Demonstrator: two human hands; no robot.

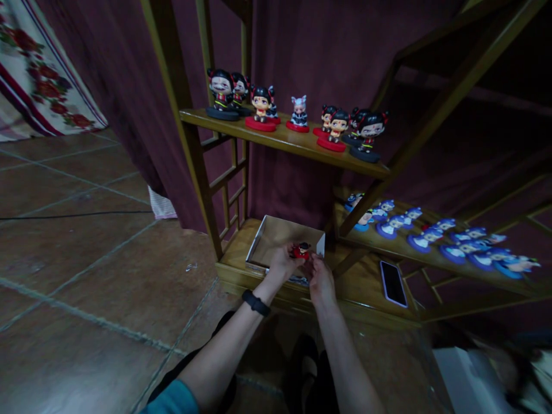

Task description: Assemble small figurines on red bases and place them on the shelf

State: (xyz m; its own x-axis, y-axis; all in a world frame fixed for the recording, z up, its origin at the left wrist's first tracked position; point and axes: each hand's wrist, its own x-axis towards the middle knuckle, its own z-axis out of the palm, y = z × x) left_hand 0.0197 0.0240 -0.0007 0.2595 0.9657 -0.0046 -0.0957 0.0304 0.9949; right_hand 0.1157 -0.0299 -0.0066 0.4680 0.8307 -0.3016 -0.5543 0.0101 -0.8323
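Observation:
Above an open cardboard box (pixel 284 227) on the lowest shelf, a small figurine (pixel 302 249) with black hair and red clothing is held between my two hands. My left hand (pixel 284 261), with a dark band on its wrist, closes on the figurine from the left. From the right, my right hand (pixel 319 276) has its fingers closed at the figurine's lower right side. Parts of the figurine are hidden by my fingers.
Several figurines on round bases stand along the upper shelf (pixel 288 137). More blue-based figurines (pixel 425 238) fill a shelf at right. A phone (pixel 393 283) lies on the bottom shelf (pixel 357 282). Wooden posts frame both sides. A white box (pixel 468 379) sits at lower right.

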